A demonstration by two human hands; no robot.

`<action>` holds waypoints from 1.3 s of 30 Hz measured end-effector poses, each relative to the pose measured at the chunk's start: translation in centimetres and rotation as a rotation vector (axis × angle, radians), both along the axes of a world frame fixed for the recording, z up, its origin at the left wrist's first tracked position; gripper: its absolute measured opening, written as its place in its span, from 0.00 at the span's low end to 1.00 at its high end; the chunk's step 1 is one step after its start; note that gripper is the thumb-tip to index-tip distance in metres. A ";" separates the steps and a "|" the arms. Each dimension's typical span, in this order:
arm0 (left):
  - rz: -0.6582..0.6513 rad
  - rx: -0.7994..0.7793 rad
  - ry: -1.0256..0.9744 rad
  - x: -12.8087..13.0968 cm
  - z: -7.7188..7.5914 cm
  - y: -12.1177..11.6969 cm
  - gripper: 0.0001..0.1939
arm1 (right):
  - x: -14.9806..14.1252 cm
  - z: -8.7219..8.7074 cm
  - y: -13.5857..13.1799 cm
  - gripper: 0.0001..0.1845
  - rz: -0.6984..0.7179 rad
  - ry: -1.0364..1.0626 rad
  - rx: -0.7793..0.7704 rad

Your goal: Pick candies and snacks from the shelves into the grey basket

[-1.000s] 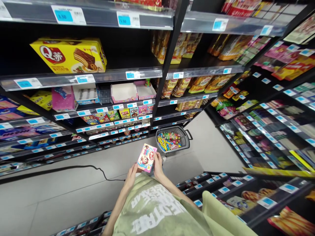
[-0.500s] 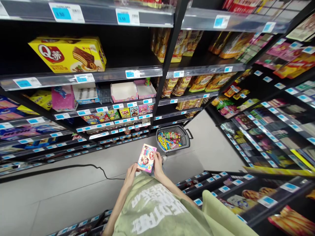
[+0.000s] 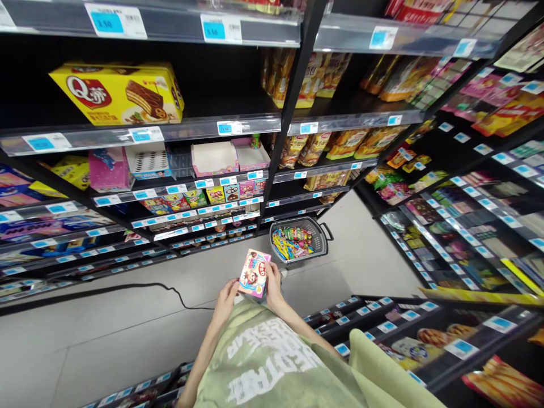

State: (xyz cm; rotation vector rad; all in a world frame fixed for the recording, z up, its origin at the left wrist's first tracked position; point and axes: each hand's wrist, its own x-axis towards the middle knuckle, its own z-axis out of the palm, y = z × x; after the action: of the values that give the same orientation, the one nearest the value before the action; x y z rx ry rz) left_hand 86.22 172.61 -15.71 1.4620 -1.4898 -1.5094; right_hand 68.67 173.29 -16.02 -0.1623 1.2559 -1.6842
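Between my two hands is a small pink and white snack box (image 3: pixel 254 273), held in front of my body with its printed face up. My right hand (image 3: pixel 273 281) grips the box's right edge, thumb on the face and fingers behind. At the lower left corner, the fingers of my left hand (image 3: pixel 226 294) are pinched on the box. Just beyond, on the floor, stands a grey shopping basket (image 3: pixel 321 238) with many colourful wrapped sweets (image 3: pixel 293 241) inside. Similar small snack boxes (image 3: pixel 232 193) stand on a low shelf ahead.
A tall black shelf unit (image 3: pixel 293 85) with price tags rises ahead, bearing a yellow cake box (image 3: pixel 119 95) and bagged bread (image 3: pixel 312 148). More shelves (image 3: pixel 467 226) line the right side and stand close behind me. A black cable (image 3: pixel 140 286) lies across the floor (image 3: pixel 127 334) at left.
The snack box stays in both hands with barely any movement. My left hand has shifted very slightly along its lower left corner.
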 end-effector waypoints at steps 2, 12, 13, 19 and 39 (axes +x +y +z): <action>-0.002 0.003 0.003 0.0 0.0 0.0 0.33 | 0.0 0.0 0.0 0.22 0.001 0.003 0.003; 0.002 -0.001 0.016 0.1 0.5 0.1 0.33 | 0.3 -0.5 0.1 0.21 0.038 -0.016 -0.020; 0.001 0.008 0.019 0.1 0.3 0.1 0.34 | 0.3 -0.4 0.1 0.21 0.040 -0.018 -0.025; -0.015 0.023 0.001 0.2 -0.2 0.0 0.34 | 0.3 -0.1 0.1 0.21 0.042 -0.018 -0.021; 0.146 -0.302 -0.234 -0.7 2.1 0.5 0.24 | 0.4 0.5 -0.1 0.27 0.150 0.019 -0.001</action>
State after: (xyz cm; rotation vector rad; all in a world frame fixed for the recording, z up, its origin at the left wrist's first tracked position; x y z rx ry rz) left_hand 85.55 173.12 -13.58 1.5616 -1.6239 -1.0037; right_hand 69.11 173.18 -15.51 -0.2670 1.2266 -1.5579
